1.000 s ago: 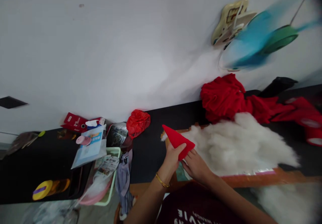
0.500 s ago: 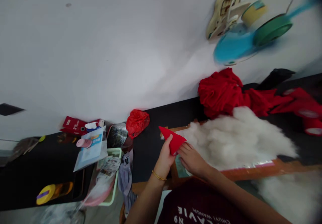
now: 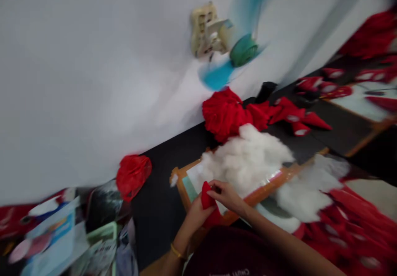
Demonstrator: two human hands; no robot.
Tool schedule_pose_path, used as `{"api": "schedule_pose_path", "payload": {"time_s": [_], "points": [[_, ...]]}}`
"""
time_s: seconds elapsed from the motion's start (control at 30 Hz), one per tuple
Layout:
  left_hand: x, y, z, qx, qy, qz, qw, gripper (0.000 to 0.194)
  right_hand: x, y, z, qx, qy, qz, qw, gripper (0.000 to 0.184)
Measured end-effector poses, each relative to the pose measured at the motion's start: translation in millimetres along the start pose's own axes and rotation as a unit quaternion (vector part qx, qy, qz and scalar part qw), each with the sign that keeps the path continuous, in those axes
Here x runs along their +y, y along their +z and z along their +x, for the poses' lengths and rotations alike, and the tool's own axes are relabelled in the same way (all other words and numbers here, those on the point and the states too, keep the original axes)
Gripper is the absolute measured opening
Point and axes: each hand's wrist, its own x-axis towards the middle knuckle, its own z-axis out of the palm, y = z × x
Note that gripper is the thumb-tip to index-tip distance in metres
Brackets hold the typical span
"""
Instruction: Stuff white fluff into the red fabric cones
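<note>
Red cloth cone (image 3: 207, 197) sits in front of you over the near-left corner of the tape-edged board (image 3: 182, 192), its narrow end pointing up and away from your body. Your left hand (image 3: 197, 213) is wrapped around it from the left, gripping its middle. Your right hand (image 3: 226, 194) has its fingers bent at the upper end, against or just beside the cloth; you cannot tell from this view whether they pinch it.

Beyond your knuckles, white stuffing (image 3: 248, 154) covers most of the board and comes close to your right hand, so that side is tight. To your left, a stretch of black bench (image 3: 161, 193) runs between the board's left edge and the red plastic bag (image 3: 132, 174), which sits by the bench's back edge. A crumpled red fabric heap (image 3: 223, 114) fills the back edge behind the stuffing, with red stuffed pieces (image 3: 293, 116) farther right. Your right forearm crosses the board's near edge; beyond that edge, more white stuffing and red cloth pieces (image 3: 350, 230) lie at lower right. Wall fan blades (image 3: 217, 76), blurred, hang above the heap.
</note>
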Motion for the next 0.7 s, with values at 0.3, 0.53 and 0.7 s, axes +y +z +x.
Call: {"api": "schedule_pose_path", "payload": {"time_s": [0.3,0.53,0.7], "points": [[-18,5.3,36,-0.002,-0.025,0.12,0.992,0.062,48,-95,-59,0.23,0.071,0.02,0.97,0.013],[-47,-6.5,42,0.01,-0.038,0.234,0.971,0.059,85,-205,-116,0.399,0.158,0.023,0.903,0.025],[-76,-16.5,25,-0.029,-0.059,0.33,0.942,0.055,92,-275,-172,0.47,0.217,-0.185,0.835,0.022]]}}
